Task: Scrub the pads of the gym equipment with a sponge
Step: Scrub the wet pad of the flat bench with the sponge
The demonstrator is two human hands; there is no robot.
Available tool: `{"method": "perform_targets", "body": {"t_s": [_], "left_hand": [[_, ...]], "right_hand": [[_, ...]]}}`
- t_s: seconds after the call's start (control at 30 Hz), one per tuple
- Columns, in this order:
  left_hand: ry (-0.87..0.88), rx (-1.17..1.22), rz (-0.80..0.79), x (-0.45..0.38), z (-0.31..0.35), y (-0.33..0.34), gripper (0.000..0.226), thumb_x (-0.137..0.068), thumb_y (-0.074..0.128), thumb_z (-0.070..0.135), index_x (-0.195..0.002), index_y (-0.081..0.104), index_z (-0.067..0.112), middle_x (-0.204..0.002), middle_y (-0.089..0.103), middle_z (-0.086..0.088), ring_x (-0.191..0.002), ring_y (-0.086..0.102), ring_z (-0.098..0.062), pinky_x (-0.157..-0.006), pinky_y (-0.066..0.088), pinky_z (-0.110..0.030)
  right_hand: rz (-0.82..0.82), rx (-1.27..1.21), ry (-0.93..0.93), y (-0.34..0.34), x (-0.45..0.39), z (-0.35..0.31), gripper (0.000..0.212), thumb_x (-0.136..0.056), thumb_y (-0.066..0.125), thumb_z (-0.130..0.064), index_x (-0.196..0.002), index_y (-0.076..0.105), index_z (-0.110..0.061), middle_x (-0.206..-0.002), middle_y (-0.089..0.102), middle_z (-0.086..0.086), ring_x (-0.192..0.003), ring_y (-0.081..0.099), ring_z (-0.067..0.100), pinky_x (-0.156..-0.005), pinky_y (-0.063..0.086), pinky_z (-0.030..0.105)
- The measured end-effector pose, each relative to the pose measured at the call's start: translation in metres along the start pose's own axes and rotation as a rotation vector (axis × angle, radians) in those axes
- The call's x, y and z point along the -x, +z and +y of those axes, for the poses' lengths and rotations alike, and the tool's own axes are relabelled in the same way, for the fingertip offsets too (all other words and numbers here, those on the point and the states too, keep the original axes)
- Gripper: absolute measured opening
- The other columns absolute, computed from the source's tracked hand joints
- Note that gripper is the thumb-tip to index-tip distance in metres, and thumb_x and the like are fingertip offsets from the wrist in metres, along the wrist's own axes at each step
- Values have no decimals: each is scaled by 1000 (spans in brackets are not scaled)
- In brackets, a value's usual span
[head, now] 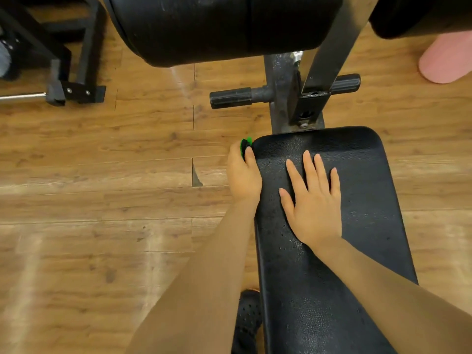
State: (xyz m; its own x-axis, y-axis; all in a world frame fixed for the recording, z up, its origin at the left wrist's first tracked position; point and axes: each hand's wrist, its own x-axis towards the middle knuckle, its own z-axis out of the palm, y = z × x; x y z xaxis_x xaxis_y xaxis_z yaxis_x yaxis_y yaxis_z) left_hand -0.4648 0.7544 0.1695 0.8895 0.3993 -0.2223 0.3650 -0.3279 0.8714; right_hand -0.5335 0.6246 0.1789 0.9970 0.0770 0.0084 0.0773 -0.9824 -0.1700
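A long black seat pad (357, 200) of a gym bench runs from the centre to the bottom right, its surface wet with small droplets. My left hand (242, 172) grips a green and black sponge (245, 144) against the pad's upper left corner and side edge; most of the sponge is hidden by my fingers. My right hand (313, 198) lies flat on top of the pad with fingers spread. A large black padded roller (219, 26) sits above the bench at the top.
The grey metal frame (278, 80) with two black foot pegs (231, 97) joins the pad at the top. Another black machine base (74, 90) stands at the top left on the wooden floor. A pink slipper (447, 57) shows at top right, my black shoe (247, 318) below.
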Motion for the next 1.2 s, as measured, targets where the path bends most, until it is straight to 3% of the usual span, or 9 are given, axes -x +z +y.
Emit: {"method": "perform_targets", "body": {"t_s": [0.23, 0.43, 0.5, 0.6, 0.83, 1.1, 1.2], "left_hand": [[66, 56, 13, 72, -30, -21, 29, -102, 42, 17, -129, 52, 15, -122, 58, 7, -114, 53, -5, -100, 42, -27], [67, 22, 65, 35, -16, -9, 29, -102, 41, 17, -128, 53, 11, -121, 60, -2, -114, 54, -16, -101, 43, -39], [59, 20, 76, 11, -6, -1, 32, -102, 43, 17, -132, 51, 12, -127, 58, -4, -120, 51, -17, -106, 38, -30], [141, -66, 52, 0, -1, 4, 35, -101, 45, 17, -136, 50, 12, -133, 55, -5, -125, 47, -15, -100, 30, -13], [239, -114, 33, 51, -23, -9, 36, -100, 46, 15, -136, 50, 12, -138, 51, -3, -131, 42, -10, -111, 32, -24], [206, -92, -36, 74, -29, -22, 38, -103, 37, 15, -141, 44, 13, -138, 46, -4, -128, 38, -5, -110, 28, -18], [197, -109, -27, 40, -16, -15, 38, -104, 35, 16, -141, 41, 15, -136, 46, -4, -122, 38, -1, -102, 24, -3]], "right_hand": [[1, 8, 3, 1, 0, 0, 58, -97, 29, -45, -150, 32, -20, -158, 21, 14, -147, 12, 30, -117, 12, 53], [7, 10, 3, 1, 1, 1, 58, -98, 28, -45, -150, 32, -20, -158, 21, 14, -147, 12, 30, -117, 12, 53], [13, 17, 0, 2, 1, 0, 58, -98, 29, -45, -149, 32, -20, -158, 22, 14, -147, 13, 30, -117, 12, 53], [19, 24, -3, 3, 0, 1, 57, -98, 29, -44, -149, 32, -20, -157, 22, 14, -147, 13, 30, -117, 12, 53], [2, 17, 3, 3, 0, 1, 58, -98, 28, -46, -150, 31, -20, -158, 20, 14, -148, 11, 29, -117, 12, 53], [-8, 30, -4, 2, 0, 2, 59, -98, 27, -46, -150, 29, -20, -158, 19, 14, -148, 11, 30, -117, 12, 53], [5, 33, -14, 3, 1, 2, 59, -98, 26, -46, -150, 29, -19, -158, 20, 14, -147, 13, 30, -117, 13, 53]]}}
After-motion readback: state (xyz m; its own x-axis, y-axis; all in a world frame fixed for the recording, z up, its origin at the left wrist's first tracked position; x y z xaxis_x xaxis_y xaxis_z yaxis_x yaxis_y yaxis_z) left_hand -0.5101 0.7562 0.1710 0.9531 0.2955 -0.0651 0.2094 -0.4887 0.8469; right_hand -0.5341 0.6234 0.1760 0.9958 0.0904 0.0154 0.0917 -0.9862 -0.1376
